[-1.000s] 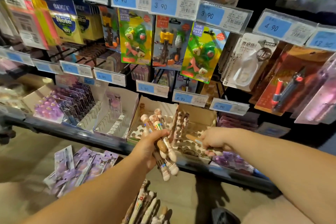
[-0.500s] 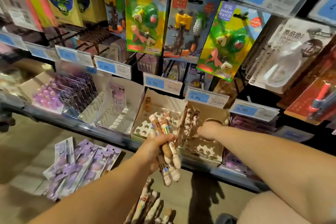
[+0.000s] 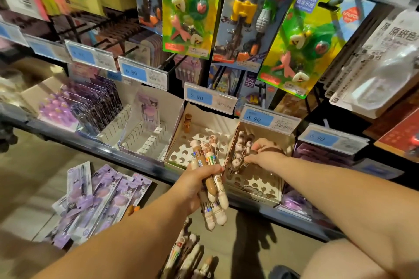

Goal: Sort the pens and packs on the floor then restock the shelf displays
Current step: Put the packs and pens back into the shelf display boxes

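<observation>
Cardboard box (image 3: 254,190), centre right, stands pens in holes. The right hand (image 3: 265,154) pinches a pen (image 3: 240,149) there, likely seating it. The left hand (image 3: 195,183) grips a bundle (image 3: 215,201) at centre as ready supply. Packs (image 3: 102,197) lie lower left.

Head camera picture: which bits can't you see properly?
Head view:
- Right hand: its fingertips sit among the boxed pens, so its grip is unclear.
- Floor pens: cut off by the bottom edge.
- Left price tag: digits blurred.
- Floor packs: partly behind the left forearm.
</observation>
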The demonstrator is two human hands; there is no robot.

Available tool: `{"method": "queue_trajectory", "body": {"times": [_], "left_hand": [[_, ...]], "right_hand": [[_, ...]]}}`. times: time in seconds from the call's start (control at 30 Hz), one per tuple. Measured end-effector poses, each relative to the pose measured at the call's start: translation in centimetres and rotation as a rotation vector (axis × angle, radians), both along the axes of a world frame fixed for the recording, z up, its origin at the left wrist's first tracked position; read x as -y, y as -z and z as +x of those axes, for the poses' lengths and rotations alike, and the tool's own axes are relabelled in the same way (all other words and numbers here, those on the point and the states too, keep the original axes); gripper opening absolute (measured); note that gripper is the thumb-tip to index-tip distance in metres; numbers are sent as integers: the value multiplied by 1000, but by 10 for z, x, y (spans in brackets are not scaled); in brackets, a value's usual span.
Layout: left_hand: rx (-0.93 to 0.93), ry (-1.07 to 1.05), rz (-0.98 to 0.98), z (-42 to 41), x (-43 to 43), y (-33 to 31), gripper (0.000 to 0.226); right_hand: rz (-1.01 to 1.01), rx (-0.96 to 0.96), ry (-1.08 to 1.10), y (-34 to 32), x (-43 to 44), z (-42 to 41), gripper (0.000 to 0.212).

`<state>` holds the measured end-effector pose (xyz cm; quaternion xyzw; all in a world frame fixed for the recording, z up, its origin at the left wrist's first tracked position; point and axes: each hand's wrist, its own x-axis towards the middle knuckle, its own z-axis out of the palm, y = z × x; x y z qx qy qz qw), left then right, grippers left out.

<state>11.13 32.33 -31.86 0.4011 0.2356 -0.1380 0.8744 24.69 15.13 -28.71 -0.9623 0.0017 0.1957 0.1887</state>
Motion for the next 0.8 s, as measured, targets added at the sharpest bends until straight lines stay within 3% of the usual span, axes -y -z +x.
{"method": "queue_trajectory", "body": {"times": [0.33, 0.5, 0.57, 0.7, 0.8], "left_hand": [[-22, 17, 2, -1, 1, -4, 72], [-5, 66, 12, -4, 3, -9, 61], [10, 91, -8, -5, 4, -10, 48], [30, 159, -48, -7, 8, -12, 15], [25, 219, -63, -10, 13, -15, 13]], "right_hand": [[87, 39, 33, 4, 3, 1, 30], [34, 53, 22, -1, 0, -2, 13], [97, 57, 36, -7, -4, -5, 9], [325, -155, -11, -20, -15, -18, 33], [560, -278, 31, -18, -20, -27, 42]]}}
